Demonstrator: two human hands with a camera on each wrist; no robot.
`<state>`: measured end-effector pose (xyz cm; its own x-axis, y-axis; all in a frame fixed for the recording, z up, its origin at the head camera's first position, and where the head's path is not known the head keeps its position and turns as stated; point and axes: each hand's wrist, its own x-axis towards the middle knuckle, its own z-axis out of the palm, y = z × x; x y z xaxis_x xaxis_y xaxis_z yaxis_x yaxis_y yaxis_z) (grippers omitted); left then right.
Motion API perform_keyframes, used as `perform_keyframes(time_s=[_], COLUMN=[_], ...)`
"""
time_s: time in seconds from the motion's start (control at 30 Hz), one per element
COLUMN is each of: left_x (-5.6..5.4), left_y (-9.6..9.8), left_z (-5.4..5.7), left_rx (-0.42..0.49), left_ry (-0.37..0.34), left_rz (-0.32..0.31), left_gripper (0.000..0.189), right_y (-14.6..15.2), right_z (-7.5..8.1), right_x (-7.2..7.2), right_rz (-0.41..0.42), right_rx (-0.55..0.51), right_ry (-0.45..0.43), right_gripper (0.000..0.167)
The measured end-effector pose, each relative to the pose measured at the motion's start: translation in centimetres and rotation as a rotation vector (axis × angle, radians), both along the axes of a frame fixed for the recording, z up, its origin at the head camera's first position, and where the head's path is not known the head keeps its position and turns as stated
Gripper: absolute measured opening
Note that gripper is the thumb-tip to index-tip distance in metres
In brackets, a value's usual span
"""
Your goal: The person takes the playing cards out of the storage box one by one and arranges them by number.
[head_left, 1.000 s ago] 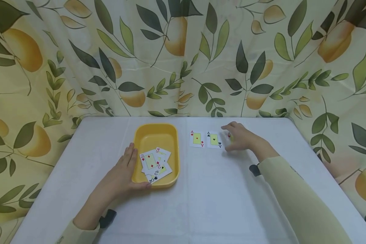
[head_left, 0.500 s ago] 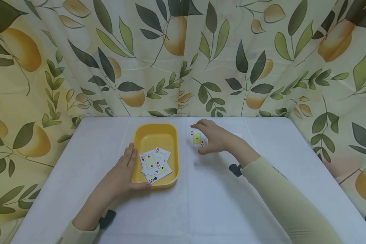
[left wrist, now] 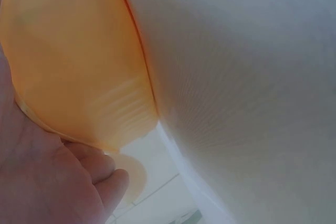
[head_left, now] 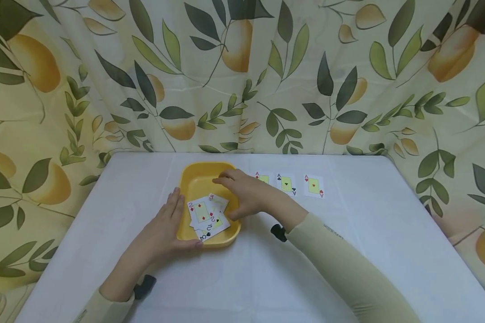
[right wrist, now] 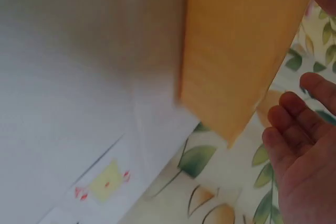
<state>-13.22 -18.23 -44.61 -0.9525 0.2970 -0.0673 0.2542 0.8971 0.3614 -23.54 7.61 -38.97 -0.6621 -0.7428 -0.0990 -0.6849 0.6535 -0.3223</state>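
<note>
My left hand (head_left: 159, 231) rests against the left wall of a yellow plastic tray (head_left: 194, 172), its fingers straight along the side and its thumb by the near rim. Inside the tray several playing cards overlap, with a two of diamonds (head_left: 200, 211) on top. Over the tray's right rim reaches my right hand (head_left: 248, 193), thumb and fingers spread apart with nothing between them. To its right lie three cards in a row: a red ace (head_left: 262, 177) partly hidden by that hand, a black ace (head_left: 286, 184) and an ace of hearts (head_left: 314, 185).
A white cloth (head_left: 283, 269) covers the table. Behind its far edge hangs a curtain (head_left: 299, 80) printed with leaves and fruit. A dark wrist device (head_left: 279, 233) sits below the right wrist, and a similar one (head_left: 145, 287) by the left.
My right hand has moved left, from above the ace of hearts, past the other aces, to over the tray. The left hand, tray and cards stay in place.
</note>
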Motion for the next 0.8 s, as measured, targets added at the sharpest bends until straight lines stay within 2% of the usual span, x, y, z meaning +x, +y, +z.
perform_keyframes(time_s=[0.17, 0.37, 0.8], left_x=[-0.1, -0.1, -0.2], left_y=[-0.1, -0.2, -0.2], left_z=[-0.1, 0.0, -0.1], left_rx=[0.012, 0.02, 0.028], left_ry=[0.012, 0.019, 0.034], left_rz=[-0.02, -0.027, -0.039], left_gripper=[0.138, 0.138, 0.139], right_y=[-2.7, -5.5, -7.8], right_z=[-0.7, -1.4, -3.5], right_x=[0.4, 0.8, 0.5], right_rz=[0.064, 0.107, 0.163], right_rx=[0.013, 0.132, 0.251], right_ry=[-0.004, 0.029, 0.085], right_gripper=[0.09, 0.092, 0.088])
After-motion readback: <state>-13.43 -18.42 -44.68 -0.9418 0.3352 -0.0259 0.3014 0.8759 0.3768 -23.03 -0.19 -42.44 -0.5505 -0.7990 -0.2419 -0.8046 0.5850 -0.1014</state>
